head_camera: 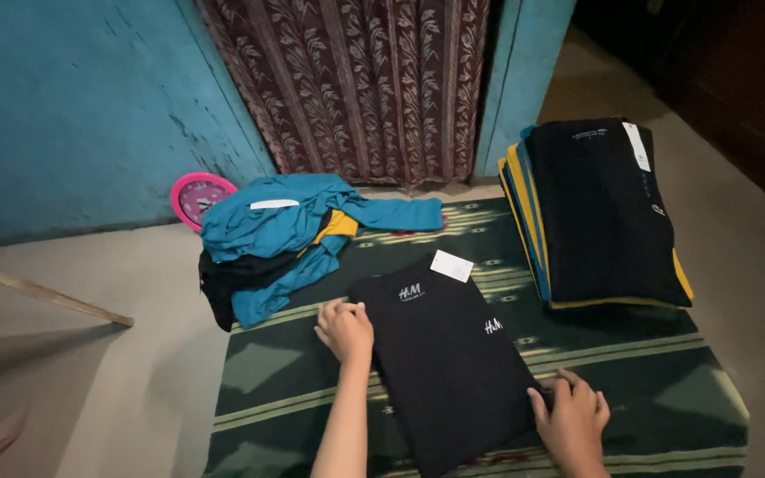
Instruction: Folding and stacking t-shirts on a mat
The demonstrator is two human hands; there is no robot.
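Folded black shirt (449, 363) w/ white tag lies mid-mat on the green striped mat (648, 389), left hand (344, 329) flat on its 9 o'clock edge, right hand (571, 418) curled pinching its 4 o'clock edge, unfolded clothes pile (285, 239) at 11, folded stack (604, 212) at 1.

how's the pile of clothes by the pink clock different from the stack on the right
The pile by the clock is loose and crumpled, mostly teal with some black and yellow; the stack on the right is neatly folded and squared, black on top with yellow and blue edges. The pile spills off the green mat; the stack sits on it. Both hold several garments.
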